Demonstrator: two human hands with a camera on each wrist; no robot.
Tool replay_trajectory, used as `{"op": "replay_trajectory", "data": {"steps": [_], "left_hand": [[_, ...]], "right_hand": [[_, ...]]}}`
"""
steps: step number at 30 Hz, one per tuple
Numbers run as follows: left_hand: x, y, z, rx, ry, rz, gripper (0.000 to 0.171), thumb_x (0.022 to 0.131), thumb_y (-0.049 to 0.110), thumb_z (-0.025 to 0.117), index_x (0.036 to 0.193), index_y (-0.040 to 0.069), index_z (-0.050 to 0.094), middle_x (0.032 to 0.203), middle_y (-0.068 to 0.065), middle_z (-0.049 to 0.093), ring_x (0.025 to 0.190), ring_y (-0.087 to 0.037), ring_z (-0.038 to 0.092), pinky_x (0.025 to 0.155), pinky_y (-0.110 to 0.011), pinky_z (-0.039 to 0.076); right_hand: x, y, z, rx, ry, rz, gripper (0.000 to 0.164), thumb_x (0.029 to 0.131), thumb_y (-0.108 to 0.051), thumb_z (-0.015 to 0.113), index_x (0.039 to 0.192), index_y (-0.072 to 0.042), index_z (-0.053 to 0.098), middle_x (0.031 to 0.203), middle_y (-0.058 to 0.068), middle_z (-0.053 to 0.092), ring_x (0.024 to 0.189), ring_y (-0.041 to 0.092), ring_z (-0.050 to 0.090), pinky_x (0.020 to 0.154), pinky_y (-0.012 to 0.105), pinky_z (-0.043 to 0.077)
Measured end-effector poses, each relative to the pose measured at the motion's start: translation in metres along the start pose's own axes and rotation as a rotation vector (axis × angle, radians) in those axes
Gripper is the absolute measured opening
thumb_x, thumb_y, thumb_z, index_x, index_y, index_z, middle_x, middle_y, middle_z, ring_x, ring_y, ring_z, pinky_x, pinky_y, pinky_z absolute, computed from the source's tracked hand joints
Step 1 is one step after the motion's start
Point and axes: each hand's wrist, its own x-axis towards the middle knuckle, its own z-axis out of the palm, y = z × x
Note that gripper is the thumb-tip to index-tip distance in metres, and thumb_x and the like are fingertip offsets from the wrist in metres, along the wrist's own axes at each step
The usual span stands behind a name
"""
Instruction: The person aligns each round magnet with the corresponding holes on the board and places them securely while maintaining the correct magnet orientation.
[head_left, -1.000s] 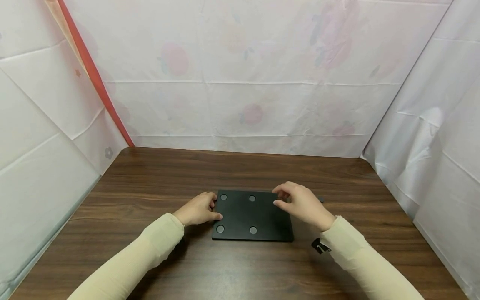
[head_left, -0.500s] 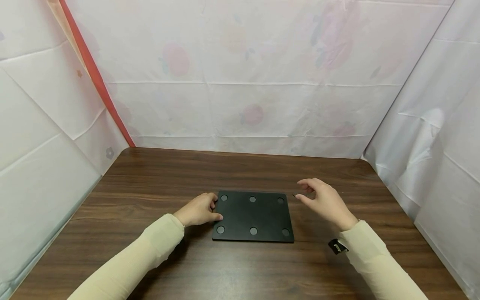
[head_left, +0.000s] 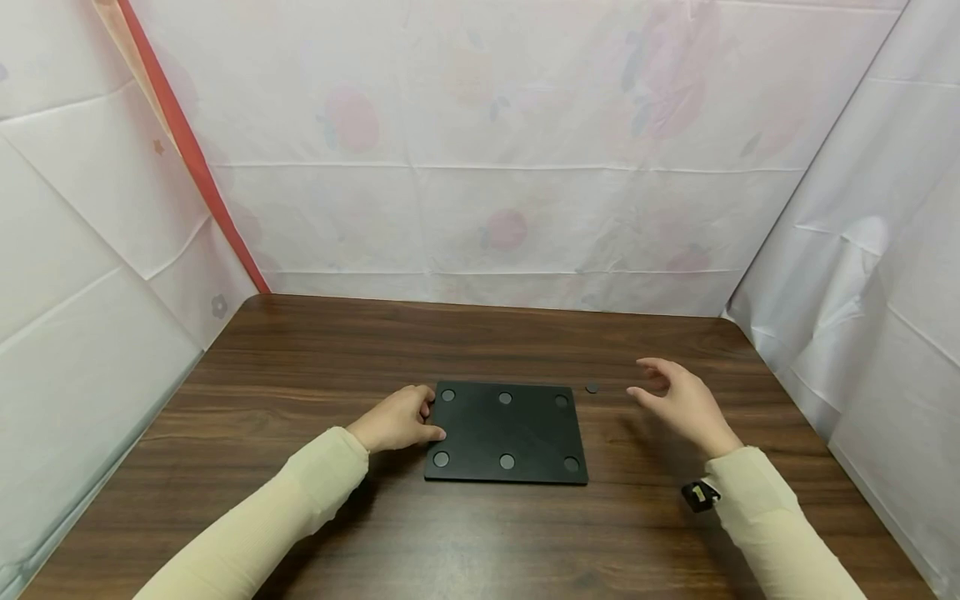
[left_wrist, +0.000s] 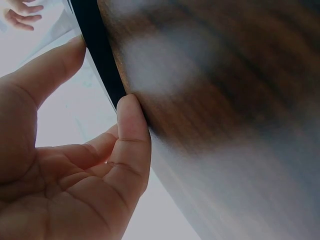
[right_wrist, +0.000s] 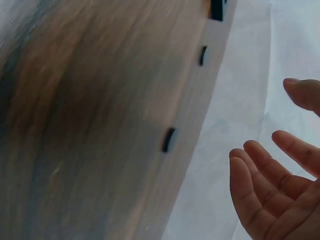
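A flat black rectangular board [head_left: 504,429] lies on the table, with several round grey spots near its edges. My left hand [head_left: 397,419] holds its left edge. In the left wrist view the thumb [left_wrist: 62,62] and a fingertip [left_wrist: 131,112] touch the board's edge [left_wrist: 100,45]. Just off the far right corner lies a small dark disc [head_left: 592,388]. The right wrist view has two such discs on the wood, one disc [right_wrist: 202,56] near the board's corner [right_wrist: 218,9] and another disc [right_wrist: 169,140] farther off. My right hand [head_left: 686,408] hovers right of the board, fingers loosely bent, holding nothing.
The brown wood-grain table [head_left: 480,542] ends at the back against a pale patterned cloth [head_left: 480,208]. White cloth [head_left: 892,333] hangs along the right side, and more cloth [head_left: 90,250] on the left. A small black device [head_left: 701,496] sits at my right wrist.
My right hand has moved right, away from over the board, uncovering its right-hand spots. A disc now lies beside the far right corner. My left hand has stayed put.
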Motion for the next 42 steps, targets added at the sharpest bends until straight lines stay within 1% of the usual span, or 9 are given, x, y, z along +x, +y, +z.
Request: {"op": "replay_trajectory", "data": {"steps": [5,11,18,22,29,38,42], "left_hand": [[0.000,0.000,0.000,-0.001,-0.005,-0.004,0.060,0.080,0.023,0.081,0.127,-0.005,0.056,0.104,-0.011,0.061,0.092,-0.020,0.059,0.083,-0.039,0.052],[-0.001,0.000,0.000,-0.001,-0.007,-0.011,0.059,0.081,0.024,0.081,0.127,-0.005,0.056,0.104,-0.011,0.061,0.093,-0.020,0.059,0.083,-0.039,0.052],[0.000,0.000,0.000,0.004,-0.003,-0.008,0.059,0.080,0.024,0.081,0.126,-0.004,0.057,0.103,-0.010,0.061,0.092,-0.020,0.058,0.083,-0.039,0.052],[0.001,-0.001,0.001,0.003,-0.002,-0.006,0.058,0.080,0.024,0.081,0.125,-0.004,0.057,0.103,-0.010,0.061,0.092,-0.020,0.058,0.083,-0.039,0.051],[0.002,-0.001,0.001,0.006,0.001,-0.009,0.058,0.080,0.025,0.081,0.125,-0.003,0.057,0.103,-0.010,0.061,0.092,-0.020,0.058,0.083,-0.039,0.051],[0.002,-0.001,0.001,0.009,0.002,-0.006,0.057,0.080,0.025,0.081,0.124,-0.003,0.058,0.102,-0.010,0.061,0.091,-0.020,0.058,0.083,-0.038,0.051],[0.002,-0.001,0.001,0.011,0.003,-0.005,0.057,0.080,0.025,0.081,0.124,-0.003,0.058,0.102,-0.010,0.061,0.092,-0.020,0.058,0.083,-0.039,0.051]], "right_hand": [[0.000,0.010,-0.002,0.000,-0.022,0.050,0.058,0.093,-0.034,0.068,0.139,-0.002,0.051,0.126,0.026,0.060,0.107,0.040,0.062,0.084,0.054,0.050],[0.002,0.020,0.000,-0.016,-0.053,0.082,0.059,0.093,-0.033,0.068,0.139,0.000,0.050,0.125,0.026,0.060,0.104,0.038,0.062,0.079,0.051,0.051],[0.005,0.023,0.000,-0.026,-0.105,0.118,0.058,0.093,-0.034,0.066,0.137,0.001,0.051,0.124,0.028,0.061,0.104,0.039,0.062,0.079,0.050,0.051],[0.006,0.024,-0.001,-0.033,-0.127,0.126,0.057,0.093,-0.033,0.066,0.135,0.003,0.053,0.119,0.028,0.063,0.101,0.039,0.064,0.080,0.051,0.052],[0.009,0.031,0.004,-0.024,-0.172,0.130,0.051,0.093,-0.026,0.066,0.129,0.008,0.057,0.112,0.024,0.068,0.090,0.030,0.067,0.077,0.048,0.054],[0.015,0.033,0.010,-0.047,-0.176,0.142,0.042,0.091,-0.021,0.066,0.122,0.008,0.062,0.108,0.022,0.069,0.089,0.029,0.067,0.080,0.048,0.053],[0.016,0.032,0.011,-0.055,-0.187,0.147,0.040,0.090,-0.019,0.067,0.120,0.008,0.064,0.110,0.023,0.069,0.094,0.034,0.067,0.082,0.049,0.053]]}}
